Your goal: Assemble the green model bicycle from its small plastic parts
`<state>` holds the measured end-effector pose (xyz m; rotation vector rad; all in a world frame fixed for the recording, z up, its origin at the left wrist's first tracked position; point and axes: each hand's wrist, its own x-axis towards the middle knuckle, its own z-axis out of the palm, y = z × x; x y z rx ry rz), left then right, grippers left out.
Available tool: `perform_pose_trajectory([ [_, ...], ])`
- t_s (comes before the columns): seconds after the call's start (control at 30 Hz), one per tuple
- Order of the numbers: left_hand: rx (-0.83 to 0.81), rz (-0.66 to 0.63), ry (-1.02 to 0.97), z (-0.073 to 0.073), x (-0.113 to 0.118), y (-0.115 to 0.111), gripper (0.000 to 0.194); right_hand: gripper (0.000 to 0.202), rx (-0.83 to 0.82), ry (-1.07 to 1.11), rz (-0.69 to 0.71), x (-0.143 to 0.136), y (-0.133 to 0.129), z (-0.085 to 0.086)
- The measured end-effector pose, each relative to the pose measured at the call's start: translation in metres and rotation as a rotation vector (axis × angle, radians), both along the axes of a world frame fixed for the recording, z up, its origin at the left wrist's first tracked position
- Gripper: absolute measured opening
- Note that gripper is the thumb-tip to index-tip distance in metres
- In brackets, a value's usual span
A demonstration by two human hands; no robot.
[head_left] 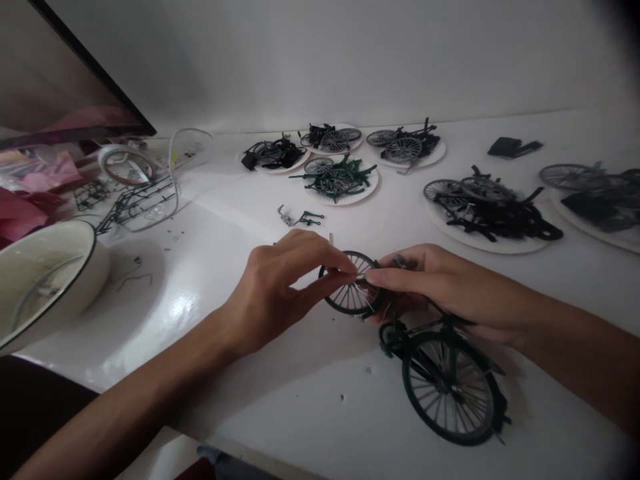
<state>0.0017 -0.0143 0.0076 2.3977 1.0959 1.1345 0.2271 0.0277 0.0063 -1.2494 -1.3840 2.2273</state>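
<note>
Model bicycle (395, 339), dark green, at near right of centre on the white desk (280, 407); its larger-looking wheel (450, 393) is nearest, the other wheel (345, 293) farther left, between the hands.

Right hand (435, 280): grip closed round the bicycle at the farther wheel's end, thumb toward the hub. Left hand (285, 287): grip narrowed to a pinch, thumb and forefinger on a small pale piece (361, 275) by that hub; probably a thin metal part, but it is too small and dim to name.

Far side: paper plates bearing wheels and frame parts. One plate (369, 192) carries green parts (345, 177); a larger-looking plate (447, 228) to its right carries black parts (505, 217). A flat black piece (506, 148) lies beyond the latter. Loose small parts (313, 219) sit just beyond the left hand.

Left side: cream bowl (97, 270) with dark rim; farther back, a white ring (105, 160), pink and red sheets (55, 175), and a dark-framed screen (123, 100).
</note>
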Motion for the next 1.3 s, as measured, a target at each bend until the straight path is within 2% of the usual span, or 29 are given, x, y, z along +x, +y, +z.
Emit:
perform_pose_trajectory([
  [0.3, 0.049, -0.099, 0.038, -0.002, 0.001, 0.004, 0.009, 0.018, 0.002, -0.013, -0.019, -0.004, -0.001, 0.01],
  [0.5, 0.021, -0.081, 0.028, -0.002, 0.0, 0.004, 0.01, 0.022, 0.006, -0.018, -0.022, -0.004, -0.001, 0.006],
  [0.67, 0.014, -0.116, 0.061, -0.001, -0.002, 0.004, 0.011, 0.022, 0.017, -0.02, -0.028, -0.003, -0.001, 0.0],
  [0.87, -0.063, -0.045, -0.008, -0.006, -0.002, 0.004, 0.009, 0.025, 0.062, -0.048, -0.022, -0.002, -0.002, -0.001],
  [1.1, -0.086, -0.043, -0.055, -0.007, -0.002, 0.003, 0.011, 0.028, 0.072, -0.034, -0.02, -0.002, -0.002, -0.001],
  [1.3, -0.18, -0.012, -0.183, -0.012, -0.001, 0.005, 0.01, 0.028, 0.07, -0.026, -0.033, -0.003, -0.002, 0.001],
])
